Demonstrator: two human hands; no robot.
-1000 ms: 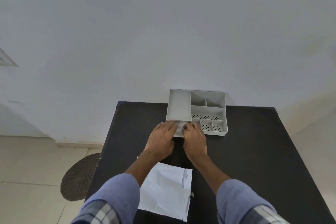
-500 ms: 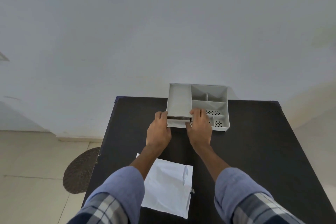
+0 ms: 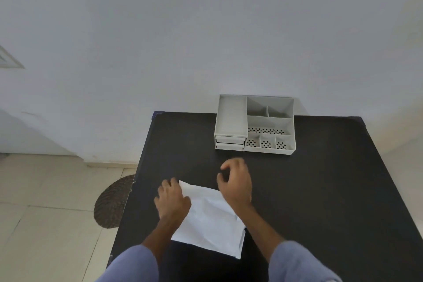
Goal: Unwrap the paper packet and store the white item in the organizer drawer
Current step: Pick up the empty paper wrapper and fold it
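Observation:
A grey organizer (image 3: 255,122) stands at the far edge of the black table (image 3: 320,190), against the wall. Its two small drawers (image 3: 229,141) at the lower left front are pushed in. The white item is not visible. An unfolded white paper sheet (image 3: 210,220) lies flat near me. My left hand (image 3: 172,199) rests palm down on the sheet's far left corner, fingers spread. My right hand (image 3: 235,182) hovers over the sheet's far right corner with its fingers loosely curled and nothing in them.
A white wall rises right behind the table. To the left the table edge drops to a tiled floor with a round woven mat (image 3: 113,201). The table surface to the right of my arms is bare black.
Both hands have pulled back from the organizer's drawer front to the paper sheet near me. The drawer that stood slightly out now sits flush.

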